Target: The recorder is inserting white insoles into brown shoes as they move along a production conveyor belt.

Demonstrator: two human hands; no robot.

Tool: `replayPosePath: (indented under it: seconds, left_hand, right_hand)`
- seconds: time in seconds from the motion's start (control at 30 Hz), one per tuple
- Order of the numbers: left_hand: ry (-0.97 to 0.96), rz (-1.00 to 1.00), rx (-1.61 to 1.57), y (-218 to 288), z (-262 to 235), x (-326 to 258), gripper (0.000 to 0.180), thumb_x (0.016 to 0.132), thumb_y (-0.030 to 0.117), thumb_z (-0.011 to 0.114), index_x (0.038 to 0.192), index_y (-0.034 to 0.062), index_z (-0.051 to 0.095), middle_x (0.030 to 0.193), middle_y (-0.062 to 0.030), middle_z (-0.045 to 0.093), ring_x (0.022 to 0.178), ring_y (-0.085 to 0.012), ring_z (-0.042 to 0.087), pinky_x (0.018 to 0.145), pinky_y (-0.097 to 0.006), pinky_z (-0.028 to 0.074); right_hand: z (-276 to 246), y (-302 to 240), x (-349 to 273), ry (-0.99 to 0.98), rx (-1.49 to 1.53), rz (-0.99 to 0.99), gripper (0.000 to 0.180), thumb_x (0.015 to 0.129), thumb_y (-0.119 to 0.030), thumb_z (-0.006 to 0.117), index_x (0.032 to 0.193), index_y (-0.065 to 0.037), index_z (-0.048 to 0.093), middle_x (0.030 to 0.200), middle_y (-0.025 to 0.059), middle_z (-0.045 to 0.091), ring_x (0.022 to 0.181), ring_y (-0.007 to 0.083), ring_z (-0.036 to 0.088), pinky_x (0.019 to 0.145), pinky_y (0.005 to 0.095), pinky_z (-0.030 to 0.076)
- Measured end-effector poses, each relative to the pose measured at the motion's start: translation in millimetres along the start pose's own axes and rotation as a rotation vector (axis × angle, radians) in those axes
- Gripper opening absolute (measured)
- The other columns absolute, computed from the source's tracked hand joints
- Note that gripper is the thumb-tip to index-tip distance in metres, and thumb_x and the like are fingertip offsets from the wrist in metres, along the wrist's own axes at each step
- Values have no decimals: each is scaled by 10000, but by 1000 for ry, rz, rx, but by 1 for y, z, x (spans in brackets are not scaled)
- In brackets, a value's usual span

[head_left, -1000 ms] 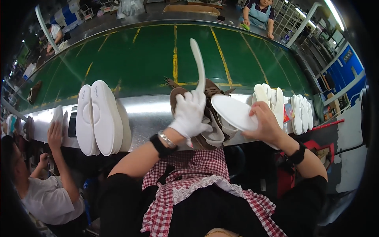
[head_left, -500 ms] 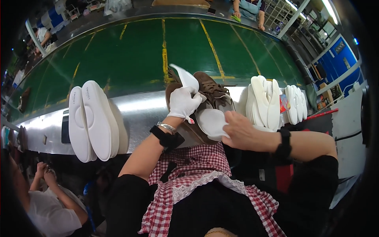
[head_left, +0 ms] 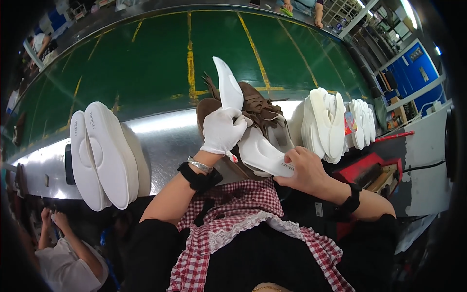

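My left hand (head_left: 223, 130), in a white glove, is closed round a white insole (head_left: 227, 87), whose narrow end sticks up beyond the fingers. My bare right hand (head_left: 307, 168) pinches the printed end of a white insole piece (head_left: 265, 152) that slants down from beside my left hand. Whether the two white parts are separate insoles is hidden by the glove. Below them lies a pair of brown lace-up shoes: the left shoe (head_left: 206, 108) is mostly covered by my left hand, while the laced right shoe (head_left: 260, 104) shows its opening.
Stacked white insoles (head_left: 109, 155) stand at the left of the metal ledge (head_left: 165, 141); more insole stacks (head_left: 323, 124) (head_left: 362, 124) stand at the right. Beyond runs a green belt (head_left: 146, 63) with yellow lines. A red bin (head_left: 360, 170) sits beside my right forearm. Other people work nearby.
My right hand has shifted slightly right and lower along the white insole, whose printed end now shows. The insole in my left hand points higher. The whole view has shifted a little.
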State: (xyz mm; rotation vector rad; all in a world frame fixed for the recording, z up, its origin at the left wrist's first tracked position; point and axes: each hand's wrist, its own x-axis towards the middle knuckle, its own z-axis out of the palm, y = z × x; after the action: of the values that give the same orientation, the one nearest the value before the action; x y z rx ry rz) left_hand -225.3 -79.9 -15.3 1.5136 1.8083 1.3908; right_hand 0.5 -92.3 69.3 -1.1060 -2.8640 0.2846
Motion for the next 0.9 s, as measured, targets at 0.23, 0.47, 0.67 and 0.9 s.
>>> replayPosePath:
  seconds: [0.23,0.47,0.67,0.9]
  left_hand:
    - [105,94,103,2,2,-2,108,716,152,610,726,71,681,661,-98,639,567,-221,612,567,-308,483]
    - [44,61,71,2,0,-2,94,713,144,612,732,80,678,660,-87,635,559,-208,608,558,-304,480]
    - [46,79,70,5,1,-4,74,686,156,627,712,91,649,716,-120,616,646,-278,613,593,-367,482]
    - [21,123,25,2,2,-5,74,695,150,631,735,90,640,714,-121,595,638,-287,602,582,-370,471]
  right_hand:
    - [31,-7,50,9,5,-48,313,600,-346,713,685,-53,641,724,105,542,726,264,573,617,378,472]
    - [76,-8,61,73,-70,-190,262,645,-304,658,680,-44,672,756,133,552,724,289,566,628,385,481]
    - [80,-2,64,-174,-131,-231,250,664,-275,628,660,-27,659,783,173,571,759,321,589,616,399,487]
    - [75,6,80,-426,-152,-340,273,653,-275,635,623,-4,633,742,204,596,711,340,609,605,413,495]
